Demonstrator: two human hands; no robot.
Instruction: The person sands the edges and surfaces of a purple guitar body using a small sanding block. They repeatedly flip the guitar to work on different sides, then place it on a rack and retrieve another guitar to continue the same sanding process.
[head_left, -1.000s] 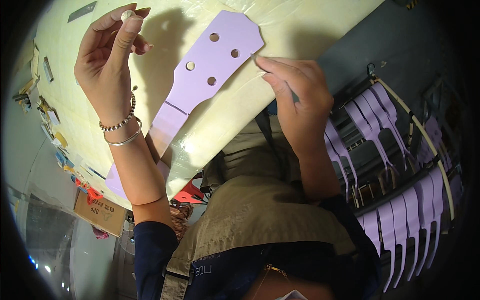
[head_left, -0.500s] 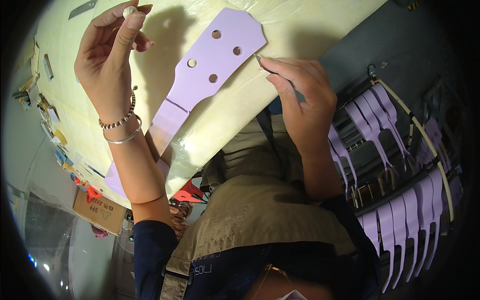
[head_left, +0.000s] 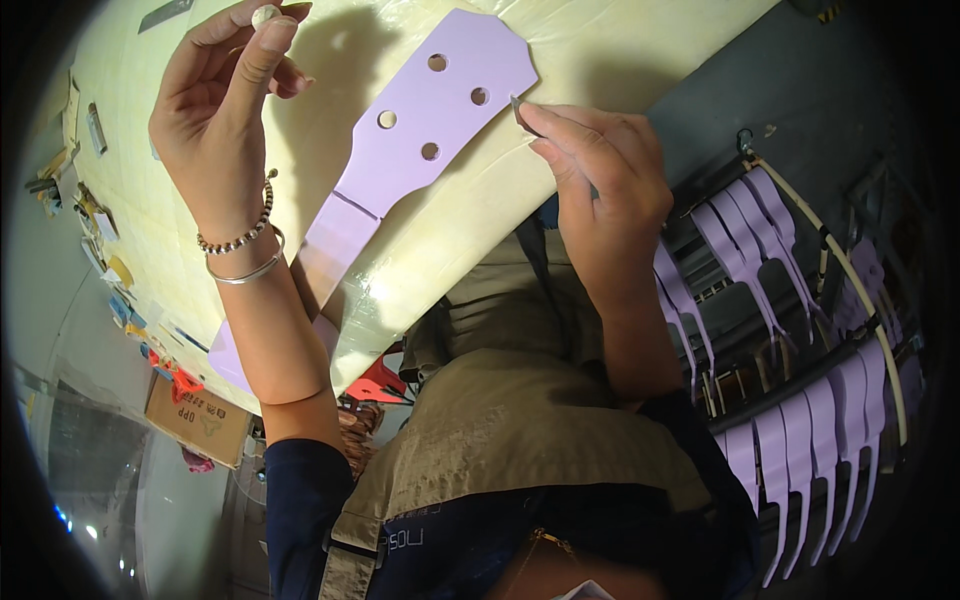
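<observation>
A lilac instrument neck [head_left: 440,110] lies slantwise on the pale table, its headstock with several round holes toward the far side. Its lower part passes behind my left forearm. My right hand [head_left: 610,165] pinches a small thin dark blade [head_left: 521,114], its tip at or very close to the headstock's right edge; I cannot tell whether it touches. At the far left, my left hand [head_left: 220,110] is raised over the table, thumb and fingers closed on a small whitish lump [head_left: 265,15]. A beaded bracelet and a metal bangle circle the left wrist.
The plastic-covered table's near edge [head_left: 470,267] runs diagonally past my apron. To the right, a rack [head_left: 850,250] carries several lilac necks [head_left: 790,440]. Small tools and pieces line the table's left edge, with a cardboard box [head_left: 197,420] below.
The neck's headstock end has shifted slightly up and to the right. My right hand, with the blade, has moved slightly up along the headstock's edge. My left hand has barely moved.
</observation>
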